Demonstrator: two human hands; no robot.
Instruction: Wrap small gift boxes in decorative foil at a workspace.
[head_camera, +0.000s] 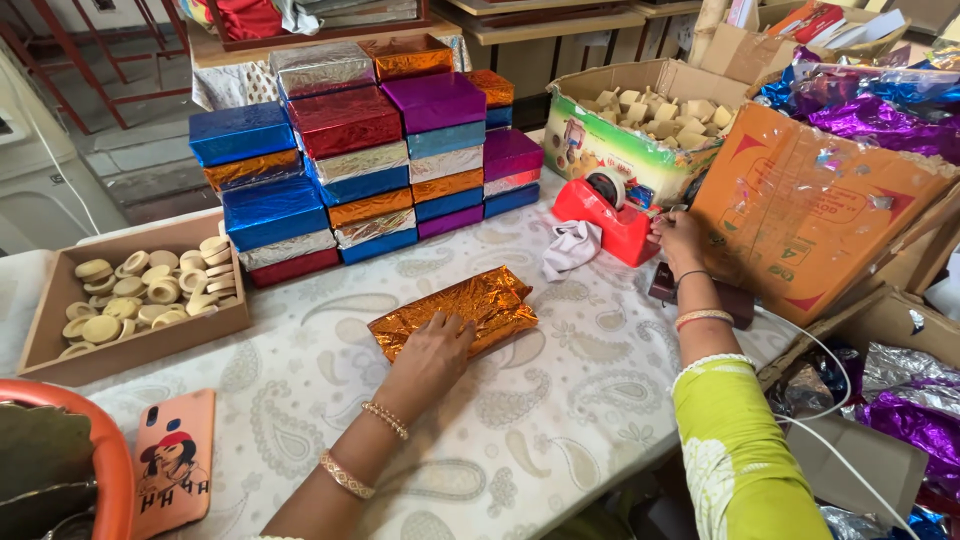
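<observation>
A flat box wrapped in orange foil (470, 306) lies on the patterned tablecloth (560, 400). My left hand (432, 352) presses down on its near edge, fingers spread over the foil. My right hand (678, 238) reaches to the red tape dispenser (606, 215) at the right, fingertips at its cutting end by the tape roll; whether a strip of tape is pinched there is too small to tell. Both wrists wear bangles, and a green sleeve covers my right forearm.
A stack of foil-wrapped boxes (365, 150) in blue, red, purple, silver and orange stands behind. A cardboard tray of round pale pieces (140, 295) sits left. A phone (173, 462) lies near left. Cartons (800, 210) and loose foil sheets (880, 110) crowd the right. A white cloth (571, 246) lies by the dispenser.
</observation>
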